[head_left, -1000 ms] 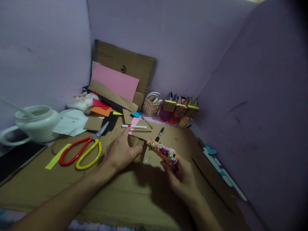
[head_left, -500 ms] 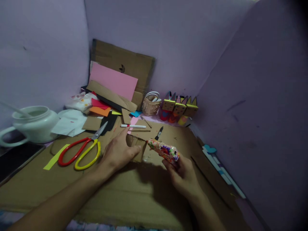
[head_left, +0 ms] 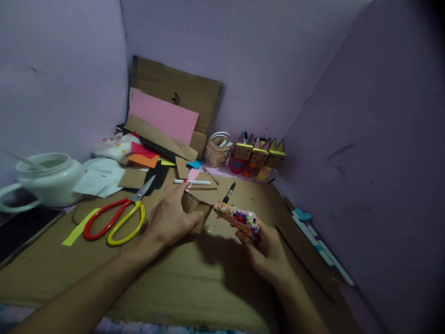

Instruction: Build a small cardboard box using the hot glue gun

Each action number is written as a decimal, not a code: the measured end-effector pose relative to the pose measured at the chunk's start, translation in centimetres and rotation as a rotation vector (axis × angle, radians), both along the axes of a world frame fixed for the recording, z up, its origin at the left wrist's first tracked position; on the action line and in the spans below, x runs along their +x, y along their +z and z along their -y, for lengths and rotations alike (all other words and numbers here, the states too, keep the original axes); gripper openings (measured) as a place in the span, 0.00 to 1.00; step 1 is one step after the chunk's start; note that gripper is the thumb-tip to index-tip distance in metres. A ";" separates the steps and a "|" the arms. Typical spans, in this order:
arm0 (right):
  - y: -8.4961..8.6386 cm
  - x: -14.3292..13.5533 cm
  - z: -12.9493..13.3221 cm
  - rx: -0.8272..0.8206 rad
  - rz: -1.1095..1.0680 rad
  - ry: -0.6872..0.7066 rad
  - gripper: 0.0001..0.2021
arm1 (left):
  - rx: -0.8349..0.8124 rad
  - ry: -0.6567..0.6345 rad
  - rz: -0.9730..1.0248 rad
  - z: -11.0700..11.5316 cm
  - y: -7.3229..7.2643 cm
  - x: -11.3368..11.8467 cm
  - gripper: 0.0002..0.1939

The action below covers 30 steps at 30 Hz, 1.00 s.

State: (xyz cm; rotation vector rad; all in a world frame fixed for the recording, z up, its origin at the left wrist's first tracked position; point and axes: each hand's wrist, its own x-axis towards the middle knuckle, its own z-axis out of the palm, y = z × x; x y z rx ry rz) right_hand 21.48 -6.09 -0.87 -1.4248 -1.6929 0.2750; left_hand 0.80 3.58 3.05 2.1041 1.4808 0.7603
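My left hand [head_left: 174, 217] is wrapped round the left side of a small brown cardboard box [head_left: 200, 221], its thumb across the near side. In my right hand [head_left: 266, 250] is a glue gun [head_left: 238, 217] covered in a colourful floral pattern. The gun's nozzle points left and meets the upper right edge of the box. Below both lies a large cardboard sheet [head_left: 167, 283]. Beyond the box are a white marker [head_left: 192, 182] and a black-tipped pen or knife [head_left: 229, 192].
Red and yellow scissors [head_left: 134, 202] lie left of my left hand, near a yellow strip [head_left: 80, 227]. A white pot [head_left: 48, 178] stands far left above a dark phone [head_left: 28, 232]. Paper, a small basket [head_left: 218, 150] and cat-eared cups [head_left: 259, 157] line the back.
The cardboard box has tilted slightly under my left hand. The glue gun and my right hand have shifted very little.
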 end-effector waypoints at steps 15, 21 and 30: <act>0.0 0.1 0.0 0.014 -0.005 0.013 0.13 | 0.009 -0.006 -0.010 0.0 0.1 -0.1 0.37; 0.0 0.0 0.2 0.029 0.006 0.028 0.13 | 0.010 -0.016 -0.025 0.0 0.2 -0.1 0.37; 0.3 -0.2 0.1 0.065 -0.068 -0.083 0.07 | -0.062 -0.006 0.072 -0.2 0.7 -0.2 0.35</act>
